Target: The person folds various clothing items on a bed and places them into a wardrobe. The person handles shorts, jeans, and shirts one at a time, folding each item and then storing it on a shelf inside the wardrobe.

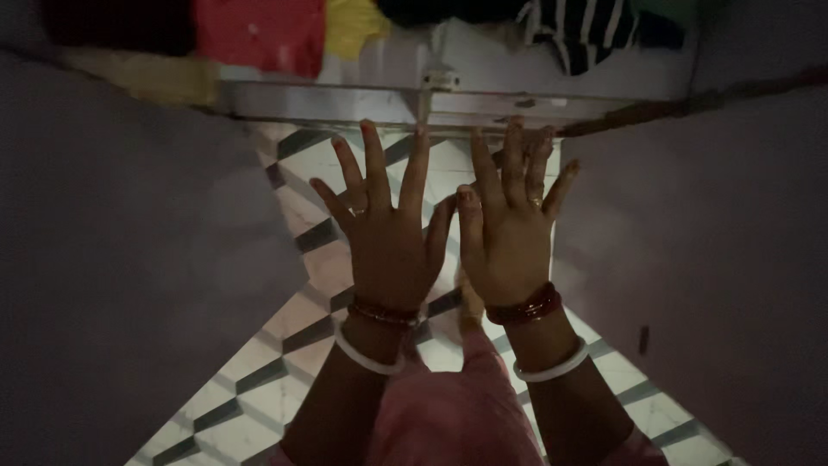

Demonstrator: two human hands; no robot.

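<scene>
Left hand (388, 246) and right hand (509, 237) side by side, thumbs nearly touching, over tiled floor (259, 388). Walls flank the floor: left wall (129, 259), right wall (707, 242). Step ledge (345, 102) beyond the fingertips. Clothes (259, 30) lie behind the ledge. Bangles (384, 315) on both wrists.

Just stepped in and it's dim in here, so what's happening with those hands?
A person holds both hands out flat, backs up and fingers spread, over a patterned tile floor. The left hand and the right hand are empty, thumbs close together; neither holds or touches anything. Each wrist wears red bangles and a white bangle. Ahead is a pale metal cupboard front with a latch, and coloured clothes hang above it. Grey walls stand on either side.
</scene>
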